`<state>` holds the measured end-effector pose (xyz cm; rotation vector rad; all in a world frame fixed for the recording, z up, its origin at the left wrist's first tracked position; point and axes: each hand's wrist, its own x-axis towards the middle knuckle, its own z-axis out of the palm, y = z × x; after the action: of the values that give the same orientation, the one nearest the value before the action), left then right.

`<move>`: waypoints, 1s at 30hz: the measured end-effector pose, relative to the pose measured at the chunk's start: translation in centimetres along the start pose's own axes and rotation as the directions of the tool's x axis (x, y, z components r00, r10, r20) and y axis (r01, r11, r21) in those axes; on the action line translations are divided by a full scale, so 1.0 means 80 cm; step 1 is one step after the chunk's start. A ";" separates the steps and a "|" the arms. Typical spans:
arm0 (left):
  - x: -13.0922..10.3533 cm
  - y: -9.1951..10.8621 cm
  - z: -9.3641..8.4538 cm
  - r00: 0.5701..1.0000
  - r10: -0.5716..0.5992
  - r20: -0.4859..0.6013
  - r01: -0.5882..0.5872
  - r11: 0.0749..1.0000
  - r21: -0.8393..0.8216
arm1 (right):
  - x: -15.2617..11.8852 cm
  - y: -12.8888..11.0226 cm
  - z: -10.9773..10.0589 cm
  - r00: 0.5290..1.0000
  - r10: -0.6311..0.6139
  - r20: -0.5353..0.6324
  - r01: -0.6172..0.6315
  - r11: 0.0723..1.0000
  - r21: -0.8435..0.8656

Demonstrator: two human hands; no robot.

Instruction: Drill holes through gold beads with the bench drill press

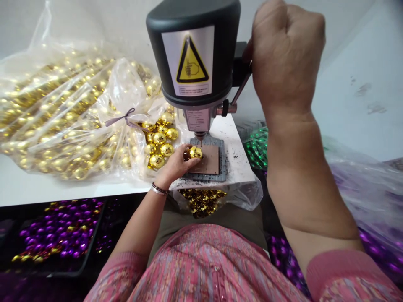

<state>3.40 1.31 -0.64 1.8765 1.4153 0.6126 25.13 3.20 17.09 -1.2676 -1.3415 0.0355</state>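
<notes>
Pinched in my left hand point(180, 162) is a shiny gold ball point(195, 152), held over the brown plate point(209, 161) on the base of a drill press point(192, 54). The drill bit point(201, 142) points down just above and right of the ball; I cannot tell whether they touch. High on the right, my right hand point(288, 54) is closed in a fist around the end of the press's feed lever point(242, 89). Loose gold balls point(159, 138) lie in the open mouth of a plastic bag beside my left hand.
A large clear bag point(63, 121) of gold balls, tied with a purple ribbon point(121, 117), covers the table's left. Dark shavings point(234, 156) surround the base. A bag with gold pieces point(203, 201) hangs at the front edge. Purple balls point(63, 228) fill a lower-left tray; green ones point(257, 147) lie right.
</notes>
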 end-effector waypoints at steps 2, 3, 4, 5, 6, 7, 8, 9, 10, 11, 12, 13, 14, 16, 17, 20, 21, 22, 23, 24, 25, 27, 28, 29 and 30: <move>0.003 -0.001 0.002 1.000 0.010 -0.013 -0.009 1.000 0.028 | 0.009 -0.001 0.008 0.993 0.118 -0.028 -0.119 0.991 -0.058; 0.005 -0.001 0.004 1.000 0.019 -0.016 -0.019 0.999 0.046 | 0.010 -0.003 0.011 0.984 0.169 -0.048 -0.172 0.981 -0.085; 0.007 -0.001 0.005 0.999 0.031 -0.012 -0.030 0.998 0.062 | 0.010 -0.006 0.012 0.984 0.171 -0.045 -0.174 0.980 -0.093; 0.008 -0.001 0.006 0.999 0.044 -0.003 -0.044 0.996 0.076 | 0.010 -0.008 0.013 0.985 0.167 -0.044 -0.170 0.981 -0.097; 0.009 -0.001 0.007 0.998 0.055 0.009 -0.056 0.995 0.087 | 0.009 -0.011 0.012 0.985 0.168 -0.036 -0.170 0.980 -0.102; 0.010 0.000 0.008 0.998 0.066 0.022 -0.068 0.993 0.099 | 0.007 -0.013 0.011 0.985 0.169 -0.032 -0.172 0.979 -0.107; 0.012 0.001 0.008 0.996 0.078 0.033 -0.081 0.990 0.112 | 0.006 -0.015 0.010 0.985 0.170 -0.025 -0.172 0.979 -0.110; 0.013 0.002 0.009 0.995 0.095 0.039 -0.099 0.987 0.128 | 0.005 -0.015 0.009 0.985 0.170 -0.021 -0.171 0.979 -0.111; 0.014 0.003 0.011 0.992 0.116 0.039 -0.121 0.982 0.146 | 0.004 -0.016 0.008 0.985 0.169 -0.015 -0.170 0.980 -0.107; 0.016 0.005 0.012 0.990 0.139 0.038 -0.144 0.976 0.166 | 0.003 -0.015 0.007 0.986 0.168 -0.008 -0.168 0.981 -0.101; 0.018 0.006 0.013 0.987 0.160 0.036 -0.164 0.970 0.182 | 0.004 -0.015 0.006 0.986 0.165 -0.002 -0.165 0.982 -0.096; 0.021 0.007 0.014 0.984 0.174 0.039 -0.178 0.965 0.194 | 0.004 -0.014 0.006 0.987 0.159 0.010 -0.158 0.983 -0.092; 0.023 0.007 0.015 0.983 0.180 0.045 -0.186 0.963 0.198 | 0.005 -0.012 0.006 0.988 0.152 0.021 -0.150 0.985 -0.089; 0.028 0.006 0.016 0.982 0.172 0.074 -0.182 0.967 0.179 | 0.006 -0.009 0.005 0.990 0.136 0.034 -0.133 0.988 -0.074; 0.030 0.006 0.016 0.982 0.162 0.093 -0.175 0.972 0.160 | 0.006 -0.008 0.005 0.992 0.123 0.036 -0.120 0.991 -0.056; 0.031 0.005 0.015 0.984 0.117 0.133 -0.130 0.987 0.095 | -0.004 -0.006 -0.001 0.998 0.058 0.027 -0.058 0.998 0.009; 0.030 0.005 0.015 0.986 0.097 0.133 -0.108 0.991 0.079 | -0.011 -0.006 -0.004 0.999 0.019 0.031 -0.020 1.000 0.019; 0.029 0.005 0.016 0.989 0.079 0.126 -0.088 0.994 0.067 | -0.021 -0.007 -0.009 0.999 -0.023 0.030 0.023 1.000 0.021; 0.028 0.006 0.016 0.991 0.066 0.116 -0.073 0.996 0.055 | -0.033 -0.008 -0.015 0.997 -0.065 0.035 0.065 0.998 0.013; 0.027 0.006 0.017 0.992 0.060 0.109 -0.065 0.997 0.045 | -0.046 -0.009 -0.021 0.994 -0.102 0.044 0.102 0.995 -0.001; 0.026 0.007 0.017 0.993 0.058 0.107 -0.062 0.997 0.037 | -0.060 -0.011 -0.026 0.992 -0.120 0.045 0.121 0.992 -0.020; 0.024 0.009 0.018 0.992 0.060 0.113 -0.063 0.998 0.027 | -0.088 -0.012 -0.036 0.991 -0.104 0.082 0.112 0.990 -0.088; 0.024 0.009 0.018 0.991 0.060 0.116 -0.063 0.998 0.024 | -0.100 -0.011 -0.040 0.992 -0.084 0.099 0.094 0.990 -0.104; 0.023 0.010 0.017 0.991 0.061 0.119 -0.064 0.998 0.023 | -0.111 -0.009 -0.042 0.990 -0.070 0.123 0.084 0.991 -0.107; 0.023 0.011 0.017 0.991 0.062 0.120 -0.065 0.998 0.023 | -0.122 -0.006 -0.043 0.987 -0.067 0.145 0.082 0.992 -0.096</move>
<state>5.47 2.62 -0.91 1.9519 1.2971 0.5052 24.09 -5.56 11.70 -1.3190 -1.5290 0.0048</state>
